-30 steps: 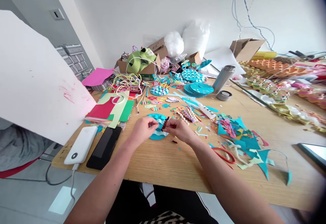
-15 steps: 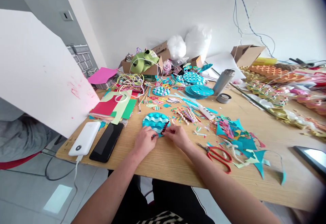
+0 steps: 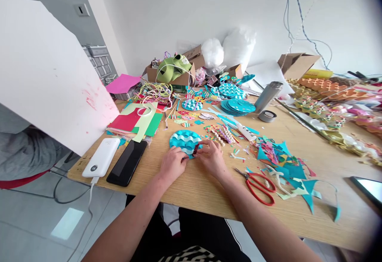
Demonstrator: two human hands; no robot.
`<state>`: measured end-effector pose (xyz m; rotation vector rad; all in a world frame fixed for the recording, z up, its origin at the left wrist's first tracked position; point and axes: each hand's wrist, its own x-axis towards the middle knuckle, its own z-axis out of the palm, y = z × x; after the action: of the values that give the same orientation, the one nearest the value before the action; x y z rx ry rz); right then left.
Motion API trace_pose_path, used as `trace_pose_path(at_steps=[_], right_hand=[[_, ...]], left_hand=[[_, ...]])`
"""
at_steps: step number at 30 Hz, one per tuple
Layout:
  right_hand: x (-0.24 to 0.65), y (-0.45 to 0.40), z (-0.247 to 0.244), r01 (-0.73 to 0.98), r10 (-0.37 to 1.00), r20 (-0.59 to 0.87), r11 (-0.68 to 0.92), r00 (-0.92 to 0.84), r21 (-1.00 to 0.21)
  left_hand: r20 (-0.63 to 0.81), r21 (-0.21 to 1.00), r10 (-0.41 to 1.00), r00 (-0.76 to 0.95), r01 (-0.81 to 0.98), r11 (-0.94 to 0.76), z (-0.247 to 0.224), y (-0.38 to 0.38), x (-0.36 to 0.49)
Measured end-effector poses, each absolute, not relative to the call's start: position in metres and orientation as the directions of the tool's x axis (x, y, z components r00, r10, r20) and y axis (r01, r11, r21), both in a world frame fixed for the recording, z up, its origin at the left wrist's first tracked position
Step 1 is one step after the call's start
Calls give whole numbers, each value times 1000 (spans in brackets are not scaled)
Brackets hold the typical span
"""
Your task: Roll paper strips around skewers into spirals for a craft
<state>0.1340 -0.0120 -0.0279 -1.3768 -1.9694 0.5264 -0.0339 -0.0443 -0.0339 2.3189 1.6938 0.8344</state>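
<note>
A round blue disc [image 3: 185,138] with pale wavy strips lies on the wooden table in front of me. My left hand [image 3: 174,162] has its fingers closed at the disc's lower left edge. At the disc's right side, my right hand [image 3: 210,158] pinches a dark red twisted strip [image 3: 195,149], which stands fairly upright against the disc. The fingertips of both hands are close together near the disc's lower edge, and they hide part of it.
Red-handled scissors [image 3: 259,187] lie right of my right forearm, beside blue paper scraps [image 3: 288,170]. A black phone [image 3: 127,163] and white power bank [image 3: 101,157] lie left. Behind are stacked blue discs [image 3: 237,107], a steel bottle [image 3: 269,96] and coloured paper [image 3: 125,122].
The view has shifted slightly, so the table items appear farther right. The dark red strip now stands more upright, and my right fingers have moved up around it.
</note>
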Motion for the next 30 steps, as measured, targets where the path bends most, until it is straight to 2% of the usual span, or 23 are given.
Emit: trace_pose_path(at_steps=[5,15,30], right_hand=[[133,-11,-30,663,916,317,398,-247,-633],[130,-12,-30,711,927,293,368,-233,-599],[131,-10,-35,701,932,285,358,-225,-617]], left_hand=[[342,443,918,202,827,-347,-35,-44,-34],[310,438,931,191,841,-318,-36,-45,-33],[338,402,914,224,844,-355,-35,-44,-34]])
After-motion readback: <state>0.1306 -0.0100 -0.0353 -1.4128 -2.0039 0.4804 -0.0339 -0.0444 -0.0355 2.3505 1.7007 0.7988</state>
